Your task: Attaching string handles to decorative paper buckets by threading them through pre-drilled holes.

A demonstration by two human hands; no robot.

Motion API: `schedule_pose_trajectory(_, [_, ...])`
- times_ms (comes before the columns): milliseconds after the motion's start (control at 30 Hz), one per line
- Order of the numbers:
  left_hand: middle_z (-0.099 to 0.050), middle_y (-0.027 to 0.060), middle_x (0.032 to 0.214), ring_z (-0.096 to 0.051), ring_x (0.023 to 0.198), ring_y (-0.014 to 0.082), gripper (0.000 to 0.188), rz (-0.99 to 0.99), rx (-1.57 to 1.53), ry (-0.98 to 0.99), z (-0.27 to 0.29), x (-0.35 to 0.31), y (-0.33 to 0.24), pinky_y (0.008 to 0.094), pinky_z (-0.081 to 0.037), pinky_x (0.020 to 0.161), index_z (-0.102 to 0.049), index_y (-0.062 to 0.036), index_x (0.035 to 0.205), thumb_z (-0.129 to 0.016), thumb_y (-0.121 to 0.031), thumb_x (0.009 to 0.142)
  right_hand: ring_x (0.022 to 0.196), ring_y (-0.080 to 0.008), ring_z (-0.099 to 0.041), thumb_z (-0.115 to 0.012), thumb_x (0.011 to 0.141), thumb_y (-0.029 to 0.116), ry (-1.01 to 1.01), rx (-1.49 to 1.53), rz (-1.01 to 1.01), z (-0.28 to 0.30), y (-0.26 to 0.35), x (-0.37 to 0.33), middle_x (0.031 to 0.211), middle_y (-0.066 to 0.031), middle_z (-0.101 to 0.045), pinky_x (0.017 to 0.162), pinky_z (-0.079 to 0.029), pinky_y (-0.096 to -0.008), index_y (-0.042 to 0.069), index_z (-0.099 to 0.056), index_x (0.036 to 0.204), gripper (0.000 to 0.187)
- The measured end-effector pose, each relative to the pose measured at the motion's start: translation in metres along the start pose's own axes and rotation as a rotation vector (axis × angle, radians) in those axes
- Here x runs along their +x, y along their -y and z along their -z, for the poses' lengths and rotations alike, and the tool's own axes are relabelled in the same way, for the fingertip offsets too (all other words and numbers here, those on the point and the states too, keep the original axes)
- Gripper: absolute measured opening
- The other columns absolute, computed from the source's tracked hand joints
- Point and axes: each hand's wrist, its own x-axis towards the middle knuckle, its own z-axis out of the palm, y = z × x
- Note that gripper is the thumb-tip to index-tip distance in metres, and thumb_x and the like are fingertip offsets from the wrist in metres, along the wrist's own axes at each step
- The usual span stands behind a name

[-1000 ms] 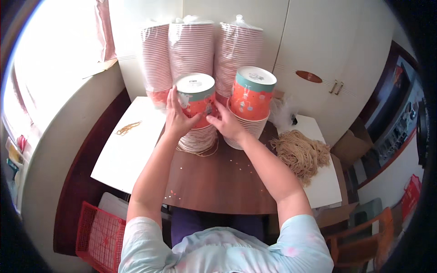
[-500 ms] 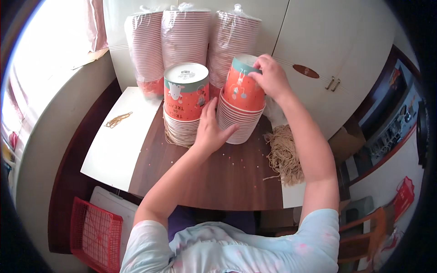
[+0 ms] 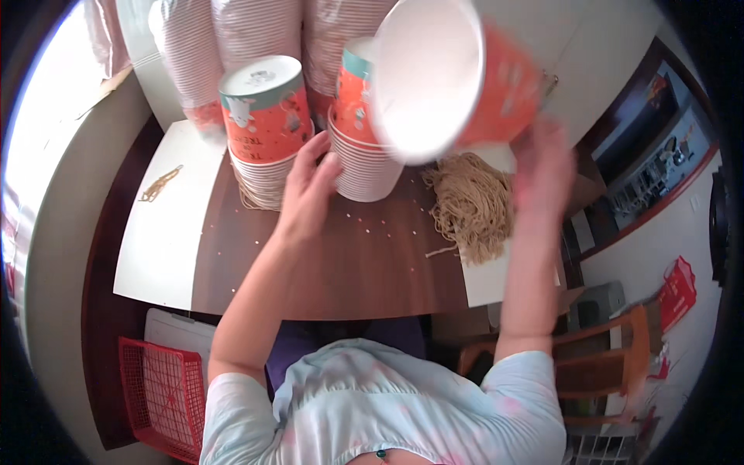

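An orange paper bucket [image 3: 504, 93] with a white inside is lifted in my right hand [image 3: 545, 159], which grips it by its base end. Its wide mouth is tilted toward the left, and both hand and bucket are blurred by motion. My left hand [image 3: 304, 190] is open, fingers apart, between two stacks of upside-down buckets. The left stack [image 3: 267, 124] has a teal band, cartoon figures and cord strands around its lower rims. The right stack [image 3: 364, 167] stands close to my left fingers, partly hidden behind the lifted bucket.
Behind stand tall plastic-wrapped stacks of buckets [image 3: 260, 35]. A bundle of tan cord [image 3: 469, 205] lies at the right of the brown table [image 3: 333, 271], and a small cord loop [image 3: 161, 184] at the left. Tiny bits dot the tabletop. A red basket [image 3: 163, 395] sits lower left.
My right hand has pulled the top bucket off the right stack, moved it right and nearer, and tipped its mouth leftward. My left hand stays between the stacks. The view has shifted.
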Motion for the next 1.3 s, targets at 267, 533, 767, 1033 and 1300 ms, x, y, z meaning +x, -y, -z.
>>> schedule_pose_trajectory(267, [-0.062, 0.0056, 0.099, -0.057, 0.090, 0.0119, 0.041, 0.326, 0.483, 0.144, 0.046, -0.055, -0.035, 0.0262, -0.044, 0.081, -0.057, 0.0060, 0.116, -0.047, 0.000, 0.077, 0.086, -0.0212, -0.063, -0.065, 0.087, 0.017, 0.607, -0.856, -0.325, 0.095, -0.080, -0.133, 0.100, -0.0060, -0.064, 0.075, -0.051, -0.0341, 0.003, -0.064, 0.098, 0.018])
schedule_pose_trajectory(533, [-0.065, 0.0174, 0.100, -0.062, 0.085, 0.0217, 0.052, 0.412, 0.911, 0.235, 0.057, -0.075, -0.041, 0.0341, -0.048, 0.079, -0.051, 0.0000, 0.128, -0.043, -0.007, 0.077, 0.090, -0.0290, -0.056, -0.068, 0.078, 0.014, 1.160, -1.375, 0.102, 0.126, -0.095, -0.100, 0.087, -0.0090, -0.058, 0.088, -0.044, -0.0380, 0.005, -0.064, 0.087, 0.013])
schedule_pose_trajectory(767, [-0.064, 0.0194, 0.101, -0.065, 0.077, 0.0289, 0.038, 0.438, 0.882, 0.050, 0.047, -0.088, -0.051, 0.0351, -0.052, 0.069, -0.057, -0.0015, 0.119, -0.052, -0.021, 0.086, 0.080, -0.0244, -0.060, -0.065, 0.078, 0.006, 0.804, -1.019, -0.024, 0.093, -0.065, -0.084, 0.084, -0.0095, -0.060, 0.074, -0.049, -0.0348, 0.003, -0.062, 0.081, 0.006])
schedule_pose_trajectory(1033, [-0.066, 0.0172, 0.095, -0.066, 0.075, 0.0279, 0.038, -0.171, 0.838, 0.287, -0.029, -0.045, -0.078, 0.0355, -0.052, 0.070, -0.066, 0.0020, 0.104, -0.073, -0.025, 0.078, 0.084, -0.0113, -0.058, -0.062, 0.080, 0.003, 0.819, -0.728, -0.074, 0.011, -0.026, -0.043, 0.089, -0.0042, -0.063, 0.077, -0.047, -0.0271, 0.000, -0.062, 0.080, 0.003])
schedule_pose_trajectory(1300, [-0.068, 0.0146, 0.076, -0.067, 0.069, 0.0237, 0.019, -0.159, 0.607, 0.413, -0.056, 0.015, -0.042, 0.0337, -0.052, 0.065, -0.069, 0.0003, 0.087, -0.068, -0.017, 0.079, 0.076, -0.0088, -0.057, -0.059, 0.091, 0.013, 0.762, -0.583, -0.230, -0.022, -0.030, -0.020, 0.082, -0.0013, -0.061, 0.070, -0.048, -0.0271, 0.003, -0.061, 0.091, 0.010])
